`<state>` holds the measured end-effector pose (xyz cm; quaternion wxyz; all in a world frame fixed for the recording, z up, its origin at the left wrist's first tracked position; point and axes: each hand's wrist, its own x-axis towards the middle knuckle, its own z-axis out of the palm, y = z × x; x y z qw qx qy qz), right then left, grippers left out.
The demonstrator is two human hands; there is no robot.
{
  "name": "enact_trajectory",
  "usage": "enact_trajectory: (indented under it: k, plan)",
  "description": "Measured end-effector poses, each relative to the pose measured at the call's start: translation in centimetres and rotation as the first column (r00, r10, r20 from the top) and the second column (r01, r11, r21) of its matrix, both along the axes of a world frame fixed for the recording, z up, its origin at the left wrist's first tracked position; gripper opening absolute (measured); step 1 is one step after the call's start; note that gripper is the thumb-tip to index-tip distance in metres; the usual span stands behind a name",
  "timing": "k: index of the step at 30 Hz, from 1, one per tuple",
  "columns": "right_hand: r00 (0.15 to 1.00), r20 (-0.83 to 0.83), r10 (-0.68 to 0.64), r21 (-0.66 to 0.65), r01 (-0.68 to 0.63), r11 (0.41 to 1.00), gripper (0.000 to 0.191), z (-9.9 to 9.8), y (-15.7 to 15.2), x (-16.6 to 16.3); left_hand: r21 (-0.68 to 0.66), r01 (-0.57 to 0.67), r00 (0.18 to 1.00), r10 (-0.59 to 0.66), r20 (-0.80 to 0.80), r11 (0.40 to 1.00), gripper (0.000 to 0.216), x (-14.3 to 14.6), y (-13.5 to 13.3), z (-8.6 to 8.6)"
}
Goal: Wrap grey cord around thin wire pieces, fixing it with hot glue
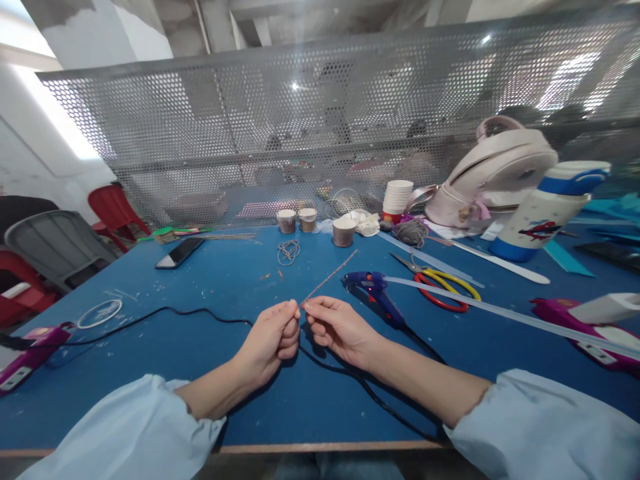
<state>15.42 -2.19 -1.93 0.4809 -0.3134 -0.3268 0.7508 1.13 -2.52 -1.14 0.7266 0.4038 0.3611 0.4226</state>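
Observation:
Near the middle of the table, my right hand [341,331] pinches the lower end of a thin brownish stick [332,274], which looks wrapped in yarn and slants up and away to the right. My left hand [273,340] is closed beside it, thumb and fingertip pressed together at the stick's end; what lies in its pinch is too small to make out. Just right of my right hand lies a blue hot glue gun [373,287] with a clear glue stick [465,303] in its back. Beyond my hands rests a loose coil of grey cord [289,253].
Scissors [445,287] with red and yellow handles lie to the right, near grey yarn [411,233]. Wrapped cups [344,233], stacked paper cups [398,197], a backpack [493,173] and a bottle [547,213] line the back. A phone [181,253] lies left; a black cable [200,311] crosses the table.

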Motion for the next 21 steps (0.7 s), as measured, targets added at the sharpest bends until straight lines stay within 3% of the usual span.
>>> enact_trajectory:
  k: [7,21]
  plan:
    - [0.999,0.043,-0.011,-0.004,0.011,1.000,0.025,0.04,0.13,0.17,-0.043,0.057,0.997,-0.055,0.045,0.997,0.028,-0.31,0.11,0.25]
    - [0.994,0.100,0.051,-0.043,-0.047,0.998,0.024,0.24,-0.18,0.24,0.084,-0.092,0.996,0.091,0.019,0.992,0.025,-0.25,0.19,0.53]
